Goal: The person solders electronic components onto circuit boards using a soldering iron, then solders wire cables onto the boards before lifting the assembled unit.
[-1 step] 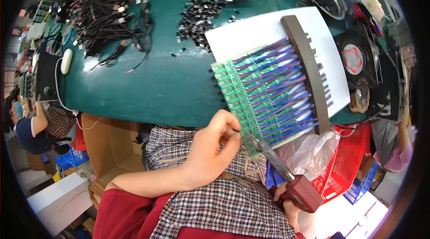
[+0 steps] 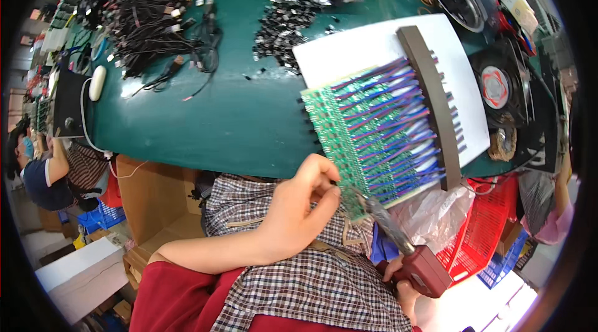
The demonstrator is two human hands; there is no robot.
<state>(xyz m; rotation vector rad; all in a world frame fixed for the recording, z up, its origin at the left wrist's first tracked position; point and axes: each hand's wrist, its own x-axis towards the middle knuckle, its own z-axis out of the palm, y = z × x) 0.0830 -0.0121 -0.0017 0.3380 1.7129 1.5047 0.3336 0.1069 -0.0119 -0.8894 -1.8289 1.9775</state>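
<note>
A green table (image 2: 205, 123) fills the upper half of the view, with an open cardboard box (image 2: 149, 198) below its near edge at the left and a red plastic basket (image 2: 489, 223) below it at the right. A checked apron (image 2: 311, 294) covers the person's lap. On the tabletop, a large heap of black cables (image 2: 146, 30) lies at the far left, and a white sheet (image 2: 349, 48) spreads right of centre. Over that sheet rests a green circuit panel (image 2: 327, 123), its near corner reaching past the table edge toward the lap; rows of blue and red wires (image 2: 380, 139) run across it and under a long dark bar (image 2: 430, 98). The right hand (image 2: 406, 291), partly hidden, is wrapped around the dark red handle of a soldering tool (image 2: 423, 270), whose metal shaft points up and left to the panel's near corner. The left hand (image 2: 289, 210) makes a narrow pinch at the panel's near left edge; whether anything fine sits between thumb and forefinger, I cannot tell. Small black parts (image 2: 280, 30) lie scattered beyond the sheet's far left corner.
</note>
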